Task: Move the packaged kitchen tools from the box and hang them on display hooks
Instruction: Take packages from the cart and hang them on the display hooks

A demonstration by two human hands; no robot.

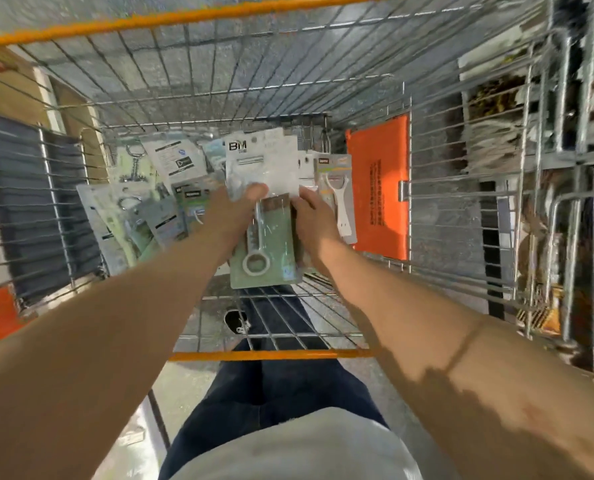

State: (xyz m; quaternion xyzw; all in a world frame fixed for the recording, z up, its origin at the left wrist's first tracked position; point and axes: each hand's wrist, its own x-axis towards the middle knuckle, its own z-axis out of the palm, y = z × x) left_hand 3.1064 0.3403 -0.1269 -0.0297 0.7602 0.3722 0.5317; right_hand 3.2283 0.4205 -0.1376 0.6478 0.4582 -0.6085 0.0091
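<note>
Nearest me is my pale shirt (288, 452), with dark trousers (264, 386) below it, and both bare forearms reach over the near orange rail (271, 355) into one wire shopping cart (219, 81).

Two hands, two packs between them. My left hand (231, 209) lies under a green card pack (271, 254) that holds a single white tool with a ring at its handle end. The thumb is folded over the front, pinning it where a white pack printed BM (264, 161) overlaps its top; the fingers behind are hidden. My right hand (314, 216) grips the right edge of the same green pack with its fingers curled in close. Both packs are held just above the cart floor, near its middle.

One more pack, with a white Y-shaped peeler (337, 195), stands just beside my right hand, against one orange plastic panel (378, 188) on the cart's right wall. To the left, a loose heap of packaged tools (143, 195) lies overlapping on the cart floor; it is too blurred and jumbled for a sure count, though several show metal rings.
</note>
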